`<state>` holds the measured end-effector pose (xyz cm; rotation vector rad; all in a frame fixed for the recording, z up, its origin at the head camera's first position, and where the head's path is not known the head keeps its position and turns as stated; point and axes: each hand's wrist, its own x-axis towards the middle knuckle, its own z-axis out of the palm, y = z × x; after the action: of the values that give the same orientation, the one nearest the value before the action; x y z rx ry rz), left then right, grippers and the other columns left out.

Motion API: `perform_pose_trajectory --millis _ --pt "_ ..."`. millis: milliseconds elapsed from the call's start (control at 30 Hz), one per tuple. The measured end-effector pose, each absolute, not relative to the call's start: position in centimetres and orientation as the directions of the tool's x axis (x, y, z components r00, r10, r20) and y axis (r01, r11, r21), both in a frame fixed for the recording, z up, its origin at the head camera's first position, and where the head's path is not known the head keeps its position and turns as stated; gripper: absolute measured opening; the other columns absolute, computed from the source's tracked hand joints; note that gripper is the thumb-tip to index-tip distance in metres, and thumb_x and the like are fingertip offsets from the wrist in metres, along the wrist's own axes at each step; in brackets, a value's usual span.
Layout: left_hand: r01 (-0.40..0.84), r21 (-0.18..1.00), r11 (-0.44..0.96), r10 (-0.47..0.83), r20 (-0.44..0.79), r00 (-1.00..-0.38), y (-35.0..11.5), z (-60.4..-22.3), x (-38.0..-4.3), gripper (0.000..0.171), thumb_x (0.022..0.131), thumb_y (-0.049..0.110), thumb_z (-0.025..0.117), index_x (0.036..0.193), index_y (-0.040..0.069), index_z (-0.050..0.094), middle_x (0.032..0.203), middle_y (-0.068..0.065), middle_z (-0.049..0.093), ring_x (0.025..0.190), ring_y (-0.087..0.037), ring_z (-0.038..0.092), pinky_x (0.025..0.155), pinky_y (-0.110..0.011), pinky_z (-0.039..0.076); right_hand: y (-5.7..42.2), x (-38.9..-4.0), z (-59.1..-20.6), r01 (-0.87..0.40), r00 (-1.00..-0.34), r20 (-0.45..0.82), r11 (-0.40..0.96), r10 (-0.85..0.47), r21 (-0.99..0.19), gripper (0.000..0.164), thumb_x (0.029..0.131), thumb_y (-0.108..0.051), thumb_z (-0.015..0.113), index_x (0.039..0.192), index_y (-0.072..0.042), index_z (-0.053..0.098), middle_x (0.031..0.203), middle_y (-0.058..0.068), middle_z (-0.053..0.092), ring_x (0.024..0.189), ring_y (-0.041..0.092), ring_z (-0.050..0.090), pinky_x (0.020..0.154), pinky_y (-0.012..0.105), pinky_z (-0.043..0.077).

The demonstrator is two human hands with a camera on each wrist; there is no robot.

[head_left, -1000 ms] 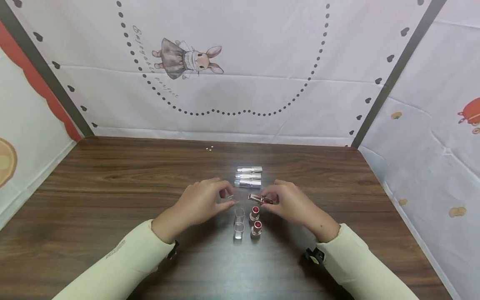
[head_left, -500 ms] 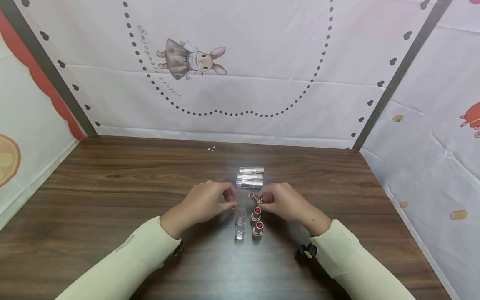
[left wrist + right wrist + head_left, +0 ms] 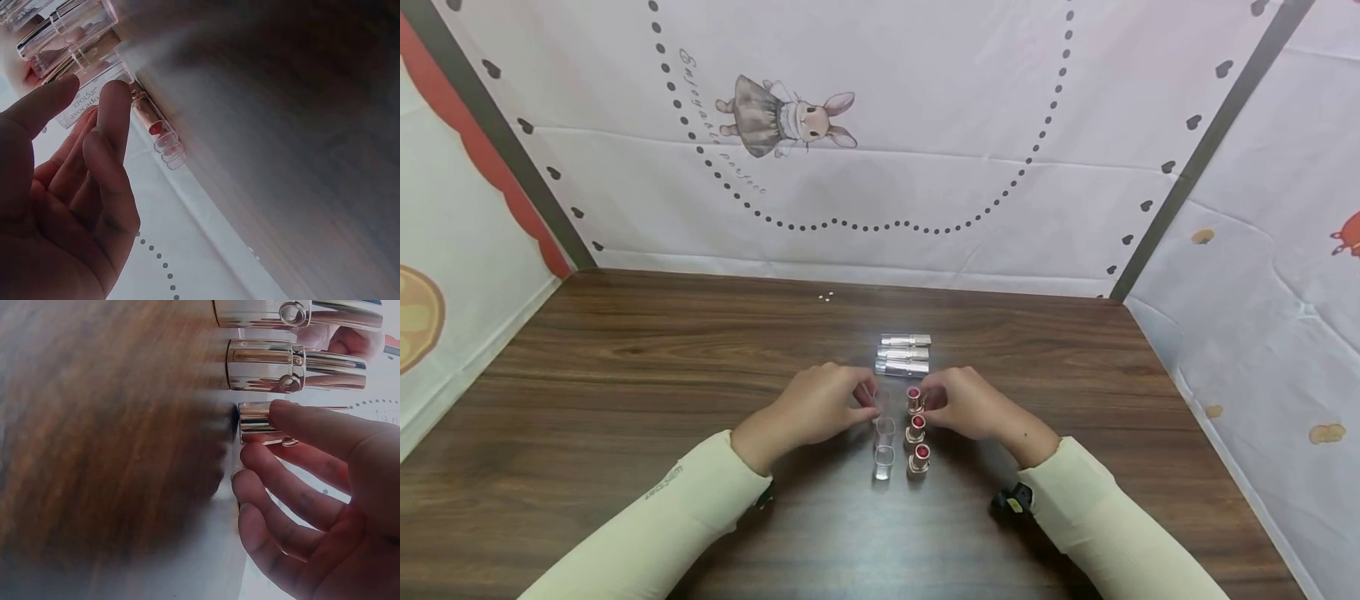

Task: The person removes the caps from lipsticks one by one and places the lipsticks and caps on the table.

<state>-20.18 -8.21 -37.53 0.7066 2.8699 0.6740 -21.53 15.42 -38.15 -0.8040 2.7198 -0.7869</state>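
My left hand (image 3: 816,408) pinches a clear lipstick cap (image 3: 89,101) between thumb and fingers, its open end up. Printed lettering shows on the cap's side in the left wrist view. Opposite it, my right hand (image 3: 973,404) grips the rose-gold base of an uncapped lipstick (image 3: 253,422), upright at the table with its red tip (image 3: 913,392) on top. Two more uncapped lipsticks, a middle one (image 3: 916,430) and a near one (image 3: 919,461), stand in line towards me. Left of them stand two clear caps, a middle cap (image 3: 885,432) and a near cap (image 3: 883,464).
Just beyond my hands, three silvery tubes with clear caps (image 3: 904,354) lie side by side on the brown wooden table (image 3: 662,350). Tiny white bits (image 3: 826,297) lie near the back edge. A printed white cloth (image 3: 925,100) hangs behind the table.
My right hand has turned the lipstick from lying tilted to upright, behind the other two. My left hand has shifted slightly right, and its cap now stands in line with the other caps.
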Motion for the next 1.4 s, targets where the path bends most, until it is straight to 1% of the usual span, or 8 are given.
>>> perform_pose_trajectory --millis 67,233,333,767,1033,1167,1267,1400 --pt "0.415 0.443 0.795 0.466 -0.008 -0.885 -8.12 -37.57 -20.17 0.018 0.086 0.032 0.079 0.098 0.021 0.071 0.088 0.013 0.075 0.085 -0.010 0.071 0.079 -0.037 0.054 15.42 -21.56 -38.20 -0.448 -0.829 -0.044 0.709 -0.557 -0.544 0.014 0.084 -0.011 0.078 0.097 -0.013 0.075 0.081 -0.005 0.071 0.074 0.005 0.061 0.070 0.025 0.051" --pt "0.420 0.440 0.793 0.471 -0.006 -0.882 -8.01 -37.73 -20.09 0.017 0.085 0.031 0.079 0.097 0.021 0.071 0.087 0.013 0.075 0.085 -0.010 0.071 0.081 -0.039 0.054 15.42 -21.60 -38.11 -0.417 -0.826 -0.090 0.709 -0.557 -0.569 0.012 0.083 -0.009 0.077 0.093 -0.014 0.073 0.079 -0.005 0.069 0.071 0.007 0.060 0.067 0.025 0.051" --pt "0.424 0.440 0.792 0.473 -0.003 -0.881 -7.98 -37.82 -20.03 0.016 0.085 0.030 0.079 0.096 0.022 0.071 0.088 0.013 0.075 0.084 -0.010 0.071 0.081 -0.039 0.054 15.42 -21.57 -37.99 -0.402 -0.821 -0.110 0.704 -0.560 -0.585 0.015 0.083 -0.007 0.076 0.096 -0.013 0.073 0.078 -0.004 0.069 0.070 0.008 0.060 0.064 0.025 0.051" --pt "0.419 0.426 0.802 0.469 -0.015 -0.883 -7.77 -37.82 -19.95 0.016 0.084 0.028 0.080 0.095 0.023 0.070 0.087 0.014 0.075 0.084 -0.010 0.071 0.081 -0.039 0.053 15.55 -21.52 -38.11 -0.398 -0.805 -0.135 0.694 -0.578 -0.600 0.027 0.083 -0.003 0.076 0.109 -0.006 0.072 0.083 0.000 0.072 0.072 0.006 0.063 0.064 0.024 0.052" --pt "0.413 0.416 0.810 0.464 -0.024 -0.886 -7.76 -37.94 -19.99 0.015 0.084 0.028 0.081 0.095 0.025 0.070 0.085 0.015 0.074 0.079 -0.005 0.067 0.078 -0.037 0.052 15.44 -21.64 -38.21 -0.414 -0.791 -0.141 0.690 -0.596 -0.594 0.022 0.084 -0.004 0.076 0.104 -0.009 0.071 0.082 -0.003 0.070 0.072 0.007 0.061 0.065 0.024 0.051" --pt "0.422 0.411 0.808 0.469 -0.017 -0.883 -7.78 -38.02 -19.97 0.015 0.084 0.028 0.080 0.095 0.024 0.070 0.085 0.015 0.074 0.078 -0.004 0.067 0.076 -0.036 0.052 15.59 -21.72 -37.94 -0.431 -0.782 -0.143 0.693 -0.607 -0.578 0.022 0.084 -0.004 0.075 0.106 -0.008 0.072 0.086 -0.001 0.072 0.077 0.008 0.064 0.071 0.026 0.054" --pt "0.430 0.411 0.804 0.475 -0.007 -0.880 -7.79 -38.04 -19.93 0.015 0.085 0.028 0.080 0.095 0.024 0.070 0.085 0.014 0.074 0.080 -0.006 0.069 0.076 -0.037 0.053 15.69 -21.95 -37.62 -0.433 -0.800 -0.133 0.717 -0.585 -0.547 0.021 0.087 -0.005 0.074 0.107 -0.010 0.073 0.090 0.000 0.073 0.082 0.009 0.066 0.076 0.028 0.055" --pt "0.433 0.409 0.803 0.477 -0.004 -0.879 -7.77 -38.11 -19.87 0.015 0.085 0.028 0.080 0.095 0.024 0.070 0.085 0.014 0.074 0.081 -0.007 0.069 0.076 -0.037 0.053 15.63 -22.50 -37.30 -0.433 -0.844 -0.075 0.758 -0.531 -0.487 0.016 0.088 -0.009 0.073 0.105 -0.011 0.074 0.086 -0.001 0.073 0.078 0.009 0.065 0.072 0.028 0.054"
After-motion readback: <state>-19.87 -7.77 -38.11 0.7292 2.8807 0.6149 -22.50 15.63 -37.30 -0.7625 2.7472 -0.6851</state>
